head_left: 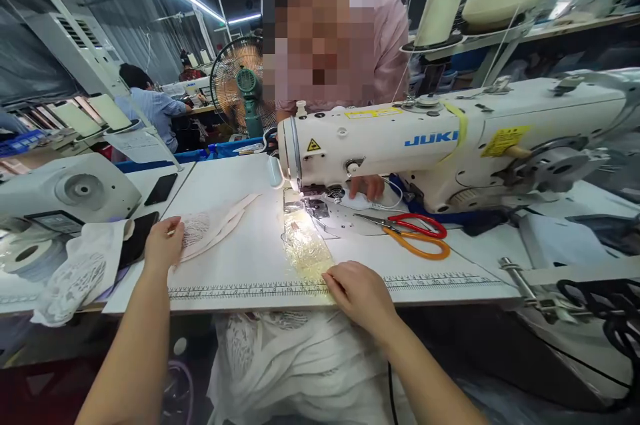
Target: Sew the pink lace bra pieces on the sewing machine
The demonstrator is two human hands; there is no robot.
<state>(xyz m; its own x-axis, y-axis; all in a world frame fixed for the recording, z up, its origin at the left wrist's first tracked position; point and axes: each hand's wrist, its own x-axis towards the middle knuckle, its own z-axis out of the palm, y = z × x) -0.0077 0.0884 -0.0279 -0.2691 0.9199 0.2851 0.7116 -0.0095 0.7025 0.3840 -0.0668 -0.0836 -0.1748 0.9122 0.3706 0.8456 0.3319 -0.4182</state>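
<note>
My right hand [359, 292] lies near the table's front edge, its fingers pressed down on the near end of a lace strip [305, 251] that runs up under the presser foot [314, 206] of a white JUKI sewing machine [450, 145]. My left hand [163, 243] is at the left of the table, fingers pinched on the end of a pale lace piece [215, 226] lying flat there. White fabric [295, 365] hangs over the table's edge into my lap.
Red and orange handled scissors [415, 233] lie on the machine bed. A person's hand [367, 186] rests behind the needle area. A phone [161, 189] and another machine [65, 191] are at left, with lace fabric [75, 278] heaped beside them. A fan [240, 88] stands behind.
</note>
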